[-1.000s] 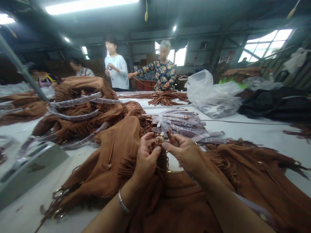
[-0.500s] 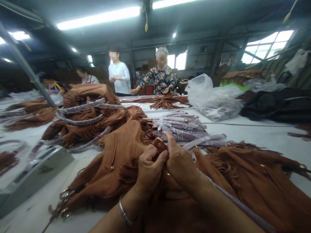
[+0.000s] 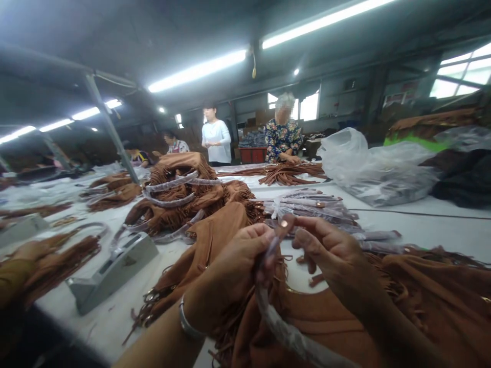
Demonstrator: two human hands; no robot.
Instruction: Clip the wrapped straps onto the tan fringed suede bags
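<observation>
Strap (image 3: 268, 306), plastic-wrapped, pinched near its tab end by both hands. Left hand (image 3: 230, 271) is closed round the strap, fingers curled, which steadies it just above the bag (image 3: 322, 317). Right hand (image 3: 333, 255) holds the riveted tab (image 3: 284, 225) between thumb and forefinger, its other fingers loose, apparently to turn the end upright for handling. From the grip the strap runs down toward the viewer across the brown fringed bag, which lies on the worktop (image 3: 422, 225). Beyond lie wrapped straps (image 3: 310, 207) in a stack, within reach; a pile of fringed bags (image 3: 184, 199); a clear plastic bag (image 3: 376, 168). Grey tape dispenser (image 3: 115, 268) sits left. Two people (image 3: 284, 138) stand at the far end
</observation>
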